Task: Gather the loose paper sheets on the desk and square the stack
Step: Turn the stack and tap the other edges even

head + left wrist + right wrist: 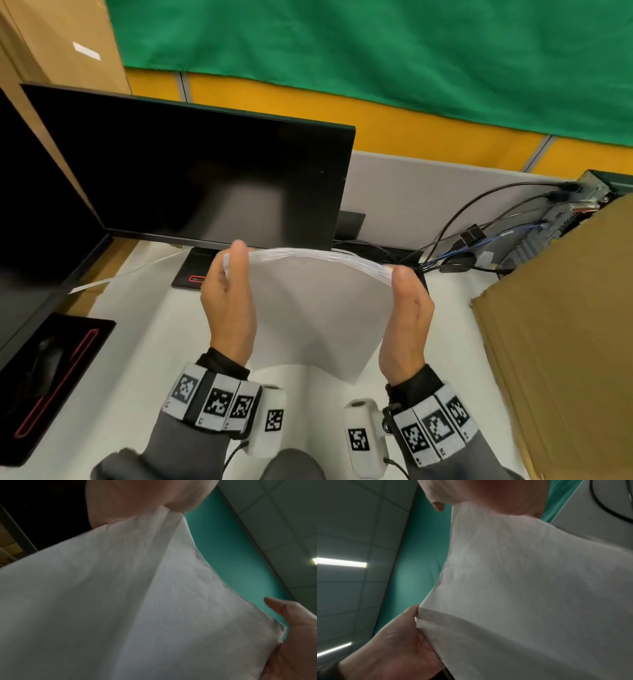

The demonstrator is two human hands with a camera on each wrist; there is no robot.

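A stack of white paper sheets (318, 308) stands upright above the desk, bowed toward me, its top edge fanned. My left hand (228, 298) grips its left side and my right hand (407, 318) grips its right side. In the left wrist view the paper (120, 601) fills the frame under my left thumb (137, 497), and the right hand (295, 635) shows at the far edge. In the right wrist view the paper (530, 588) runs from my right thumb (496, 496) to the left hand (399, 642), which pinches slightly offset sheet edges.
A black monitor (191, 171) stands right behind the paper, a second one (34, 205) at the left. A cardboard box (565, 342) sits close on the right, with cables (479, 222) and a computer (582, 205) behind it. A loose white strip (113, 279) lies left of the monitor base (191, 274).
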